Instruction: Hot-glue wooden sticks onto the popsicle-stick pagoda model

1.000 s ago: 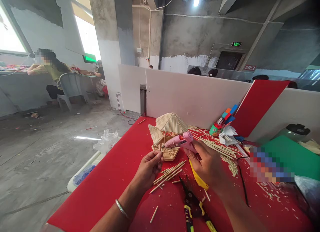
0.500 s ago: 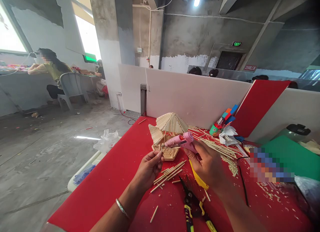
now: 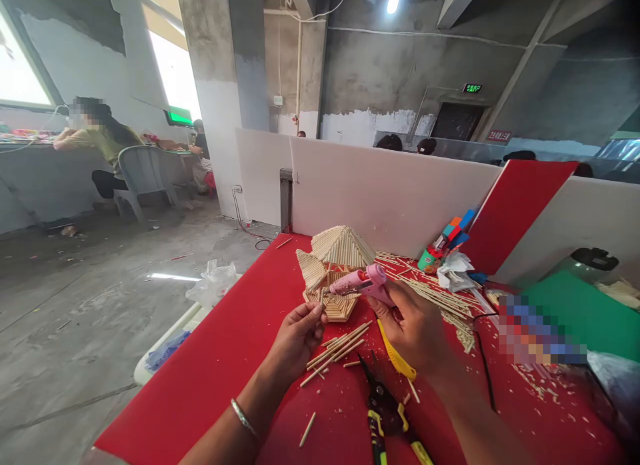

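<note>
My right hand (image 3: 415, 328) grips a pink glue gun (image 3: 361, 283), its nozzle pointing left at the top of a short wooden stick (image 3: 321, 300) pinched upright in my left hand (image 3: 299, 335). Just behind them stands a small hut of wooden sticks (image 3: 336, 265) with a conical roof and a hexagonal base. Several loose sticks (image 3: 336, 350) lie on the red table cover (image 3: 225, 358) between my hands.
Black-and-yellow cutters (image 3: 385, 411) and a yellow tool (image 3: 396, 357) lie near my right wrist. More sticks (image 3: 445, 301), a glue bottle and coloured items (image 3: 447, 241) sit by white partitions (image 3: 390, 195). A green sheet (image 3: 583, 315) is at right. A person sits far left (image 3: 103, 145).
</note>
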`<state>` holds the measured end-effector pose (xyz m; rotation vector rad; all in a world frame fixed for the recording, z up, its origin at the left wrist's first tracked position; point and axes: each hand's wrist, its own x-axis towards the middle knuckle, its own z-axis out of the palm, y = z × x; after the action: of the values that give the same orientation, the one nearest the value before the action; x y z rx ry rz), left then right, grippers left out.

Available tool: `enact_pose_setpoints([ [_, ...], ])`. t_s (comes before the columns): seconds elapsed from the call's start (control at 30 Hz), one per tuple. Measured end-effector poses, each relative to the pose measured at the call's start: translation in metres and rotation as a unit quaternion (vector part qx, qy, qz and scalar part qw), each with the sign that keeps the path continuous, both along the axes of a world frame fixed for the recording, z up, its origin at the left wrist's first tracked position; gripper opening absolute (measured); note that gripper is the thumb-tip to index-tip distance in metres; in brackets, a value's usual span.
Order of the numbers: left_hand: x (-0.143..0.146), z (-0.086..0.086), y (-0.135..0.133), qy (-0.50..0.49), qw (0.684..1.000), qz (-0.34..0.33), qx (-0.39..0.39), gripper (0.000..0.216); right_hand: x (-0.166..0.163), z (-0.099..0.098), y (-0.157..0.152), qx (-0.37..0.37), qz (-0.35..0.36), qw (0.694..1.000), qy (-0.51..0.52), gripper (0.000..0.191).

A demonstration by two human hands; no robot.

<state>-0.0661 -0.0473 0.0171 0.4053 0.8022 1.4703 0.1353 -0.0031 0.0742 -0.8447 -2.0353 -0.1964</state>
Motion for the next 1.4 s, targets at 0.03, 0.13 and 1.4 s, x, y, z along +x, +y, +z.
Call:
enact_pose_setpoints([
  [0.03, 0.000, 0.000, 0.000, -0.001, 1.000, 0.000, -0.001, 0.041, 0.000, 0.000, 0.000, -0.002, 0.001, 1.000, 0.000, 0.025],
  [0.13, 0.000, -0.001, 0.001, -0.004, 1.000, 0.000, -0.002, 0.041, 0.002, 0.000, 0.001, -0.004, -0.001, 1.000, 0.005, 0.024],
  [1.4, -0.013, 0.010, -0.002, 0.120, 0.993, 0.001, -0.008, 0.038, -0.009, 0.007, -0.002, -0.039, -0.007, 0.999, 0.005, 0.029],
])
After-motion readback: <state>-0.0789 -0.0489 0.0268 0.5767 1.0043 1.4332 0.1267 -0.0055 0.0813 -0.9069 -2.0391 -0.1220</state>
